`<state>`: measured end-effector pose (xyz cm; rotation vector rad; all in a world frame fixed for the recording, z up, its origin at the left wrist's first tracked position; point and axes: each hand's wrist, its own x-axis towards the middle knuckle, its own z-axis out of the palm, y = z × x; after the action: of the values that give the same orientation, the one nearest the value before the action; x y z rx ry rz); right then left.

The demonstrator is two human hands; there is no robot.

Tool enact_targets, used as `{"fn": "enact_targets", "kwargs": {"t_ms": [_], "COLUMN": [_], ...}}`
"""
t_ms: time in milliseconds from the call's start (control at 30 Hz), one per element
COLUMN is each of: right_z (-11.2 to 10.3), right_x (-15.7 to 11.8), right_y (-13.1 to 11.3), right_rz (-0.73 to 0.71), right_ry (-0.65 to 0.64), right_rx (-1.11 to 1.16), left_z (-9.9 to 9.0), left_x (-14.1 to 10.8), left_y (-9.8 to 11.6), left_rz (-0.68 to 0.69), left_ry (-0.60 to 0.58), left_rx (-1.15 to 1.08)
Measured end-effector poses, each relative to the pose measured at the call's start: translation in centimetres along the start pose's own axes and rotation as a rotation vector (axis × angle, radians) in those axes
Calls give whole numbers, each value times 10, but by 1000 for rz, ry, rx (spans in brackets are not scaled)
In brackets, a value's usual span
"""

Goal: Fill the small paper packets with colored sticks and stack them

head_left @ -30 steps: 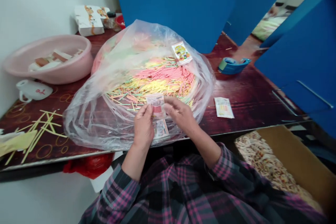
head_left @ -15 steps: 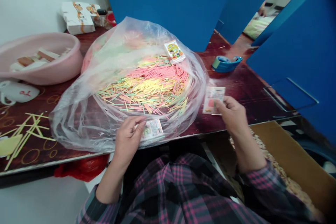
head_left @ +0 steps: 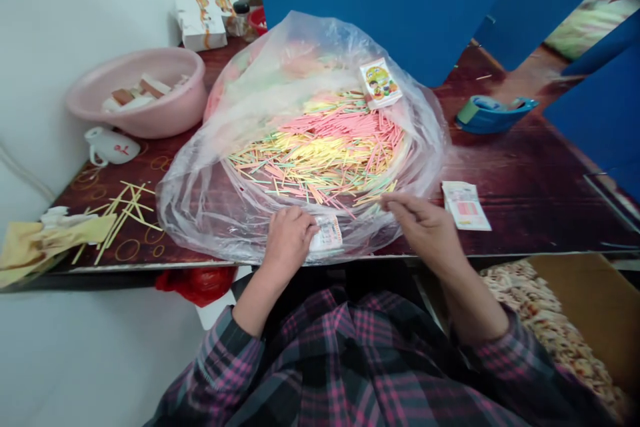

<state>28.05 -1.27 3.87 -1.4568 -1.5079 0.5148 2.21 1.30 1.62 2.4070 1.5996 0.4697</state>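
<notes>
At the near edge of the clear plastic bag (head_left: 195, 213), my left hand (head_left: 289, 240) is closed on one end of a small printed packet (head_left: 328, 233). My right hand (head_left: 425, 230) is over the bag's right front rim, thumb and fingers pressed together beside the heap of short coloured sticks (head_left: 325, 150). Whether a stick is between those fingertips is too small to make out. Pink, yellow and green sticks fill the bag's opening. To the right of my right hand, another printed packet (head_left: 466, 205) lies flat on the dark red table (head_left: 530, 213).
A small cartoon-printed box (head_left: 381, 83) rests on the bag's far right side. At left are a pink basin (head_left: 137, 117) with pieces inside, a white mug (head_left: 114, 147) on its side, and long yellow sticks (head_left: 127, 210). A blue tape dispenser (head_left: 495, 115) stands back right.
My right hand has let go of the right packet, leaving it on the table, and moved left to the sticks. My left hand still holds its packet. The view has shifted left.
</notes>
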Motion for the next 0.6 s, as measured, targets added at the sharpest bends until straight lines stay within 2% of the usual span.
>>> {"fn": "enact_targets", "kwargs": {"t_ms": [100,167,267,400,500,600], "right_z": [31,43,56,67,69,65], "right_x": [1,3,9,15,14,12], "right_y": [-7,-9,-13,-22,-27,-29], "right_rz": [-41,-59,-29,71,165,256], "right_ry": [-223,-316,-377,-387,-317,-309], "right_rx": [-20,-109,-157,131,415,591], "left_z": [4,6,4,-3,-6,-10], "left_x": [-4,-8,-12,-10,-3,5], "left_y": [-3,-4,-2,5,10,17], "left_rz": [-5,-4,42,78,-86,-347], "left_ry": [56,128,272,412,423,265], "left_rx": [-16,-55,-131,-317,-683,-1207]}}
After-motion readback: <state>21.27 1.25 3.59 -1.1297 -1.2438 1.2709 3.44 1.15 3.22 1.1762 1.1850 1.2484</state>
